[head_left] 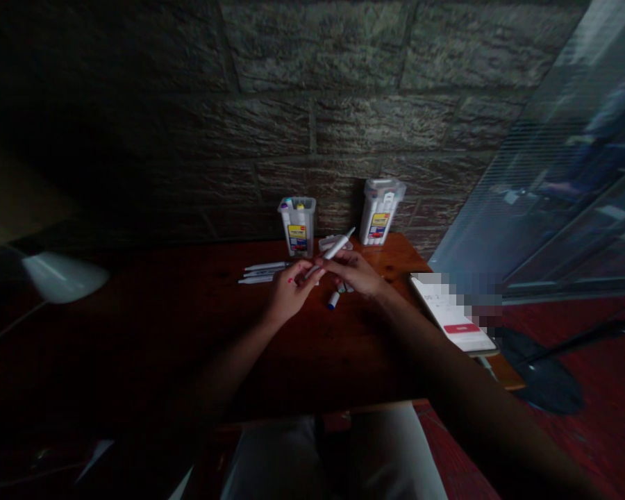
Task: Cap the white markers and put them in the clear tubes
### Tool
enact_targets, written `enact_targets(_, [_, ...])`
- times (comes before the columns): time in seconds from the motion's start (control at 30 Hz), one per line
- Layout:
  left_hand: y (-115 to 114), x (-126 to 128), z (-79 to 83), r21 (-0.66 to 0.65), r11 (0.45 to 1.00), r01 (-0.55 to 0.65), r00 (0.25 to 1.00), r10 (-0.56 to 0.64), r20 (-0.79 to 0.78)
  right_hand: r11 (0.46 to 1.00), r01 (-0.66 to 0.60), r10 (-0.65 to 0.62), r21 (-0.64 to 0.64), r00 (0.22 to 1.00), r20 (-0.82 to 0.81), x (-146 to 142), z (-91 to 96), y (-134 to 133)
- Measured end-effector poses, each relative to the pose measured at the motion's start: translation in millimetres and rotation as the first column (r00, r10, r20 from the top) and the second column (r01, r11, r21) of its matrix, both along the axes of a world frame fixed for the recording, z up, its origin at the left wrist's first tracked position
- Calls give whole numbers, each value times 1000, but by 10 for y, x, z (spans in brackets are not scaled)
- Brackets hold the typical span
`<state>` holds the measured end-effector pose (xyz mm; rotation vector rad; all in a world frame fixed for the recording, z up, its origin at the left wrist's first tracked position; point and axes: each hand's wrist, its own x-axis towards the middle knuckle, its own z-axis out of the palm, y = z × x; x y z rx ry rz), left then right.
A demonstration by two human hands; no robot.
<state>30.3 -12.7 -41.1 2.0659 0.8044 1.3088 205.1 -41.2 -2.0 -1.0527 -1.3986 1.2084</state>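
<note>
Over the middle of a dark wooden table point(187, 326), both my hands hold one white marker point(337, 246) that points up and away to the right. My left hand point(289, 290) pinches its near end, fingers closed. My right hand point(355, 272) grips the barrel, fingers wrapped round it. Two or three white markers point(263, 272) lie flat just left of my left hand. A blue-capped marker point(334, 300) and other small pieces lie under my right hand.
Two clear plastic marker boxes stand at the table's back edge, one open point(297, 226), one lidded point(380, 212). A phone point(455, 316) lies at the right edge. A white lamp shade point(62, 276) is at the left. A stone wall rises behind.
</note>
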Motion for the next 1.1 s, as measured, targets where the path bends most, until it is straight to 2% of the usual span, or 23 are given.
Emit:
enact_targets(0.13, [3, 12, 1, -8, 1000, 22, 999, -21, 29, 999, -8, 10, -40, 999, 45, 3, 6, 6])
enact_targets(0.3, [-3, 34, -24, -20, 998, 55, 998, -54, 43, 999, 1, -2, -33, 1000, -22, 2, -17, 38])
enact_targets(0.43, [-28, 29, 2, -19, 1000, 5, 1000, -5, 16, 998, 58, -61, -33, 994, -95, 0, -27, 62])
enact_targets(0.57, [-13, 11, 50, -61, 998, -31, 995, 37, 95, 985, 146, -161, -89, 969, -186, 24, -4, 71])
enact_targets(0.7, [30, -17, 88, -146, 986, -82, 977, 108, 182, 990, 62, -97, -124, 949, -299, 26, 36, 46])
enact_targets(0.8, [34, -29, 111, -175, 979, -99, 968, 136, 209, 991, 39, -73, -124, 956, -284, -14, 64, 10])
enact_targets(0.97, [6, -14, 128, -155, 984, -92, 972, 123, 201, 990, 100, -114, -102, 983, -146, -58, 76, -17])
enact_targets(1.1, [0, -9, 126, -165, 982, -94, 973, 126, 195, 987, 146, -157, -69, 969, -190, -11, 16, 58])
